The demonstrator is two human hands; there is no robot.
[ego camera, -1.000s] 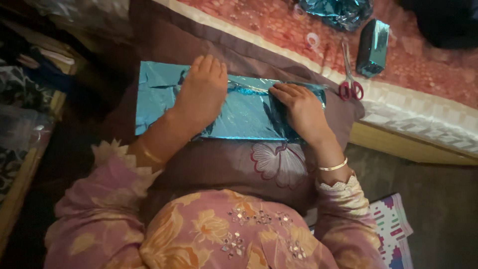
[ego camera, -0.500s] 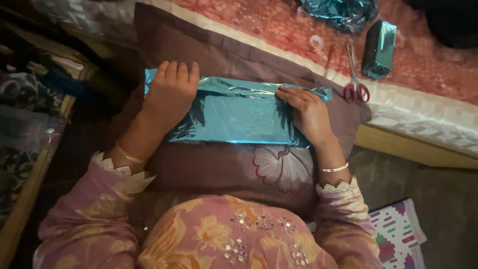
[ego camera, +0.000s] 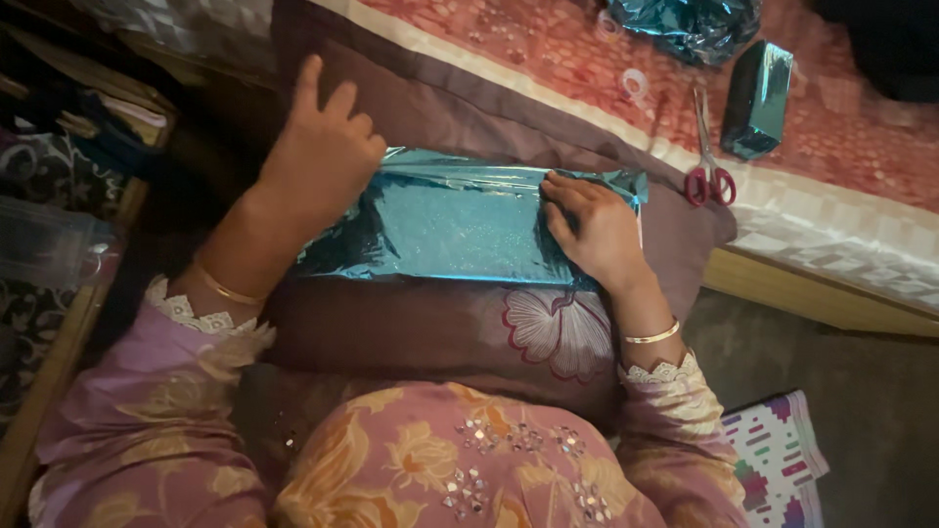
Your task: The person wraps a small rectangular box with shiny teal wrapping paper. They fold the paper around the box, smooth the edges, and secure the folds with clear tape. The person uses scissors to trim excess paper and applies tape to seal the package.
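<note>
A flat parcel wrapped in shiny blue foil (ego camera: 450, 230) lies on a brown pillow (ego camera: 440, 323) across my lap. My left hand (ego camera: 318, 147) rests its heel on the parcel's left end. Its fingers are spread and lifted over the pillow's far edge, gripping nothing. At the parcel's right end, my right hand (ego camera: 592, 225) has its fingers curled along the top seam and pins the folded foil down. The left end of the foil is hidden under my left hand.
On the red patterned bed cover (ego camera: 548, 44) beyond lie red-handled scissors (ego camera: 709, 171), a small foil-wrapped box (ego camera: 758, 98), crumpled blue foil (ego camera: 685, 24) and a clear tape roll (ego camera: 636, 83). A patterned booklet (ego camera: 778, 455) lies on the floor at right. Cluttered shelves (ego camera: 59, 196) stand at left.
The loose foil flap at the left has been folded in over the parcel. My left hand slid left and up, and its fingers lifted. My right hand stayed on the right end.
</note>
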